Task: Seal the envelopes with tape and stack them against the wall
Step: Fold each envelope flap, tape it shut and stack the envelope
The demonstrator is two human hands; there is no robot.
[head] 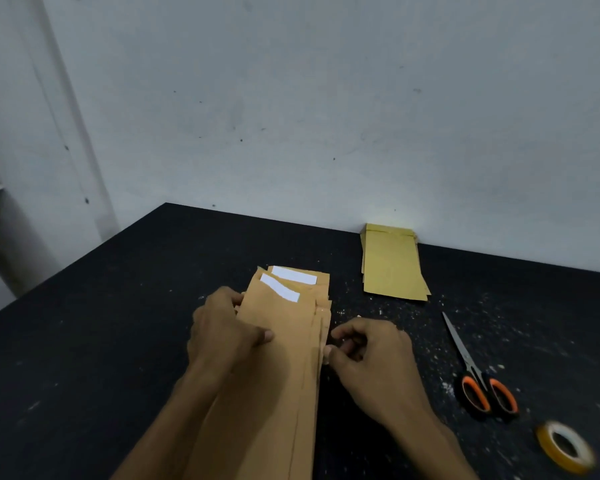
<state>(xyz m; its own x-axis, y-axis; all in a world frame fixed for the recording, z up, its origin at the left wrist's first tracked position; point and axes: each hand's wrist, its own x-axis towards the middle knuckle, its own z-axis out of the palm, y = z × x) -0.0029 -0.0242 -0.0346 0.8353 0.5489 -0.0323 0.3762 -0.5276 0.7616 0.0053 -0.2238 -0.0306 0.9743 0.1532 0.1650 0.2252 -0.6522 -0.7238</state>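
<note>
A pile of long brown envelopes point(284, 327) with white adhesive strips at their far ends lies lengthwise on the black table point(84, 341) in front of me. My left hand point(222, 327) grips the pile's left edge, thumb on top of the uppermost envelope. At the pile's right edge my right hand point(368, 355) has curled fingers pinching the envelope edges. A stack of yellow-brown envelopes point(392, 265) lies flat at the back, its far end against the wall point(326, 116).
Orange-handled scissors point(475, 372) lie to the right of my right hand, blades pointing away. A roll of yellowish tape point(565, 445) sits at the near right. Small white scraps speckle the table's right half.
</note>
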